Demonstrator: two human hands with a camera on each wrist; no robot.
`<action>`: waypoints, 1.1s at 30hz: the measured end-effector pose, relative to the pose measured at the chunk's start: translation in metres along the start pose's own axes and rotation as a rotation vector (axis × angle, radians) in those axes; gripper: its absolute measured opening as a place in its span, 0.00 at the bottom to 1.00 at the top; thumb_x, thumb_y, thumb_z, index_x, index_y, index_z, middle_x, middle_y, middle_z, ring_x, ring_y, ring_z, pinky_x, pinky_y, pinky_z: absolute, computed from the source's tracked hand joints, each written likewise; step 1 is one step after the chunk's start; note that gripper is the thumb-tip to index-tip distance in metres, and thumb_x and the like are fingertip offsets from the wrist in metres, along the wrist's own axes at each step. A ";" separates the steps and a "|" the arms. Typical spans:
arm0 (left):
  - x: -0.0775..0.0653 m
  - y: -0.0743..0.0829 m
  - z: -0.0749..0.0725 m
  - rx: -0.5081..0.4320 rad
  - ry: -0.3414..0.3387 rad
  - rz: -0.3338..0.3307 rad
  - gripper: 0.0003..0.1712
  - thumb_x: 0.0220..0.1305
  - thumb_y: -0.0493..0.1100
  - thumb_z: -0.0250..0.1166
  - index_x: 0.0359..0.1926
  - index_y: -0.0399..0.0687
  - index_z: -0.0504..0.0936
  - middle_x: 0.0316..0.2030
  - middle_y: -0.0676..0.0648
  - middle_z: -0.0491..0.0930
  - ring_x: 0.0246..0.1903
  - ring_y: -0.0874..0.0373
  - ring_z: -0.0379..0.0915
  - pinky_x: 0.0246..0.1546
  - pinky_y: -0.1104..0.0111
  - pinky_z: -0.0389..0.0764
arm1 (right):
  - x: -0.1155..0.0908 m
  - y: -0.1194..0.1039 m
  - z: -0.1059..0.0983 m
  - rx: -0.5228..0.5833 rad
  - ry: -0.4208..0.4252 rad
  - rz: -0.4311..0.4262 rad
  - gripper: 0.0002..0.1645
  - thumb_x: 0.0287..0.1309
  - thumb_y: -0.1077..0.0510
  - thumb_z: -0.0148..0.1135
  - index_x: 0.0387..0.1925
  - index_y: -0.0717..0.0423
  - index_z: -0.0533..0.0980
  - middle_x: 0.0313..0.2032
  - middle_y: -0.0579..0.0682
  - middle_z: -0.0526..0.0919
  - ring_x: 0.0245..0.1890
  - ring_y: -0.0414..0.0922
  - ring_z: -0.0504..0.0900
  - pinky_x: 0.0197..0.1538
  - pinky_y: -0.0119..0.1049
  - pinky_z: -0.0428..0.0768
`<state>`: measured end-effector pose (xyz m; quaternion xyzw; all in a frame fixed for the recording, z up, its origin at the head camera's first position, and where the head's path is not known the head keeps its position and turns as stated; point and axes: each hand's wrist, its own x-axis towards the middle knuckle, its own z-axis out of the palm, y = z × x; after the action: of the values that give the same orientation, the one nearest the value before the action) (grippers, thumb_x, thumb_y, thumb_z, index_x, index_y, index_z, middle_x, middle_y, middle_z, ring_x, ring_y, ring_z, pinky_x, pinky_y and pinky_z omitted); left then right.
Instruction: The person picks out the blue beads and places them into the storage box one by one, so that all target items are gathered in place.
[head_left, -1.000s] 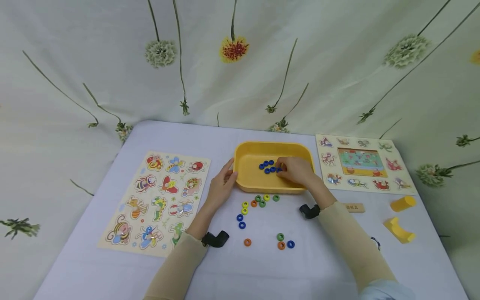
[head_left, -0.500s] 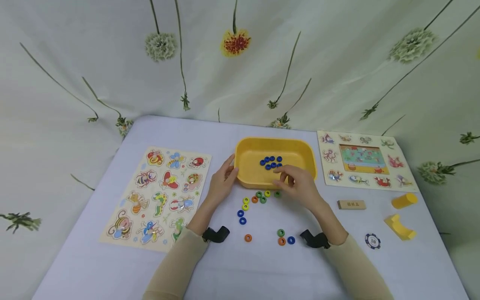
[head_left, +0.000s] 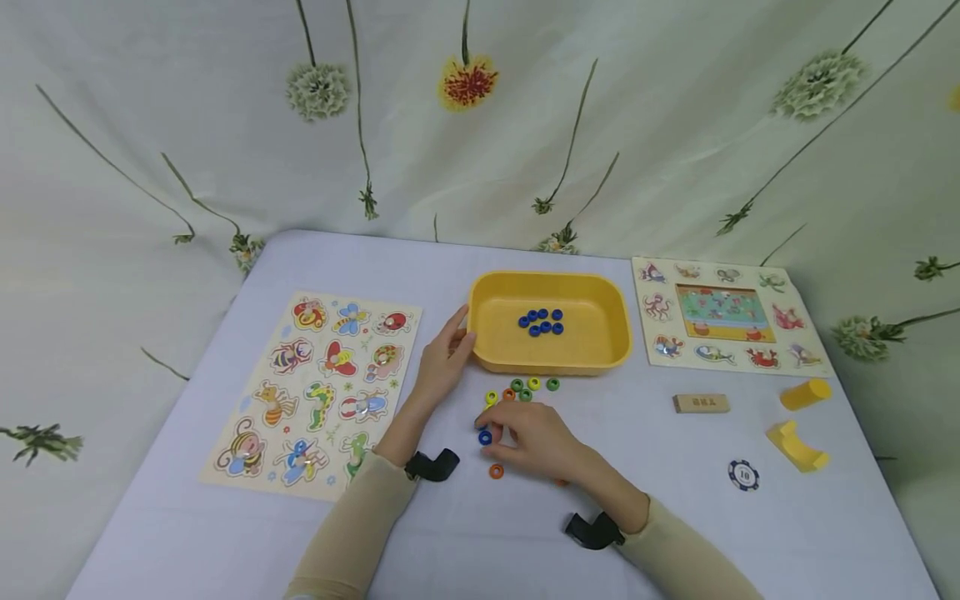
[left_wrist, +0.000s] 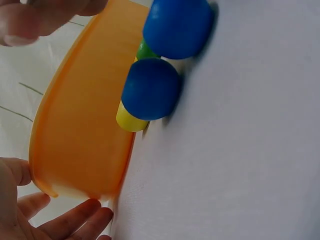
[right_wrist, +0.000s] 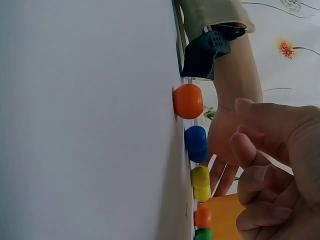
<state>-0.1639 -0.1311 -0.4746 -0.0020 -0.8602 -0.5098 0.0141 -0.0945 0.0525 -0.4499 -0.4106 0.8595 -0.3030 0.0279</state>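
The yellow tray [head_left: 555,367] holds several blue beads [head_left: 545,327]. My left hand [head_left: 441,362] touches the tray's left end; in the left wrist view its fingers [left_wrist: 75,220] lie against the outside of the orange-looking wall. Over two blue beads [left_wrist: 152,90] on the table hovers my right hand [head_left: 543,437], thumb and index finger apart around them, holding nothing. One of these beads is partly covered by that hand. Next to it lies an orange bead [head_left: 497,472]. In the right wrist view, the fingers of my right hand [right_wrist: 280,165] are loosely bent beside the bead row.
Yellow, green and orange beads [head_left: 526,395] lie in front of the tray. An insect puzzle board [head_left: 315,392] is on the left, a sea-animal board [head_left: 731,321] at back right. A wooden block [head_left: 701,403], yellow cylinder [head_left: 806,394], yellow arch [head_left: 797,447] and chip [head_left: 744,475] lie right.
My right hand has left the beads in the tray and moved left and toward me, over the blue beads on the table. My left hand stays at the tray.
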 end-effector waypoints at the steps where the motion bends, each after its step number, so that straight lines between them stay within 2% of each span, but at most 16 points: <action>1: 0.000 0.000 0.000 0.001 0.000 0.001 0.28 0.64 0.56 0.47 0.65 0.71 0.55 0.49 0.42 0.73 0.48 0.52 0.71 0.48 0.58 0.72 | 0.000 0.001 0.002 -0.004 -0.013 0.012 0.16 0.48 0.47 0.63 0.40 0.46 0.77 0.23 0.35 0.73 0.23 0.31 0.67 0.27 0.22 0.65; 7: 0.001 -0.001 0.000 0.008 -0.008 -0.006 0.28 0.64 0.56 0.47 0.65 0.71 0.54 0.50 0.42 0.73 0.49 0.52 0.71 0.48 0.58 0.72 | 0.001 0.009 0.010 -0.016 -0.062 0.048 0.15 0.48 0.48 0.63 0.40 0.45 0.77 0.22 0.33 0.71 0.26 0.35 0.72 0.31 0.24 0.69; 15: 0.000 0.000 -0.001 -0.012 -0.015 -0.011 0.29 0.64 0.57 0.47 0.65 0.69 0.54 0.51 0.42 0.73 0.49 0.51 0.71 0.49 0.57 0.72 | 0.002 0.015 0.018 -0.045 -0.115 0.084 0.14 0.49 0.48 0.62 0.39 0.45 0.77 0.23 0.34 0.72 0.26 0.33 0.71 0.31 0.24 0.68; 20: 0.000 0.001 0.000 -0.017 -0.004 -0.013 0.28 0.63 0.56 0.47 0.65 0.70 0.55 0.50 0.42 0.73 0.49 0.51 0.71 0.48 0.57 0.72 | 0.001 0.018 0.021 -0.067 -0.107 0.070 0.13 0.50 0.48 0.62 0.39 0.43 0.76 0.24 0.34 0.71 0.26 0.31 0.69 0.30 0.23 0.67; 23: 0.001 0.000 0.001 -0.015 -0.004 -0.013 0.28 0.63 0.57 0.48 0.64 0.72 0.55 0.50 0.42 0.73 0.49 0.52 0.71 0.49 0.58 0.72 | 0.003 0.014 0.004 -0.013 -0.046 0.067 0.13 0.49 0.50 0.63 0.38 0.45 0.76 0.25 0.34 0.72 0.24 0.32 0.69 0.28 0.23 0.67; 27: 0.001 -0.001 0.001 -0.019 -0.010 -0.010 0.28 0.63 0.57 0.48 0.64 0.73 0.54 0.50 0.43 0.74 0.50 0.52 0.71 0.50 0.59 0.72 | 0.013 0.019 -0.041 0.046 0.117 0.098 0.13 0.48 0.53 0.64 0.38 0.48 0.77 0.25 0.36 0.74 0.21 0.36 0.68 0.24 0.26 0.68; 30: 0.000 -0.001 0.001 -0.020 -0.010 -0.013 0.28 0.63 0.58 0.48 0.64 0.73 0.54 0.51 0.43 0.73 0.50 0.52 0.70 0.50 0.59 0.71 | 0.025 0.041 -0.067 -0.017 0.207 0.159 0.12 0.48 0.54 0.64 0.37 0.50 0.77 0.24 0.38 0.74 0.20 0.37 0.67 0.23 0.28 0.67; 33: 0.000 0.000 0.001 -0.018 -0.005 -0.026 0.28 0.63 0.56 0.48 0.64 0.73 0.54 0.51 0.43 0.73 0.50 0.52 0.70 0.50 0.59 0.71 | 0.034 0.068 -0.078 -0.104 0.181 0.264 0.11 0.49 0.54 0.64 0.37 0.50 0.77 0.23 0.40 0.75 0.20 0.38 0.68 0.24 0.30 0.68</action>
<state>-0.1635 -0.1304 -0.4755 0.0077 -0.8554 -0.5178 0.0051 -0.1870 0.0995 -0.4169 -0.2661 0.9194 -0.2879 -0.0315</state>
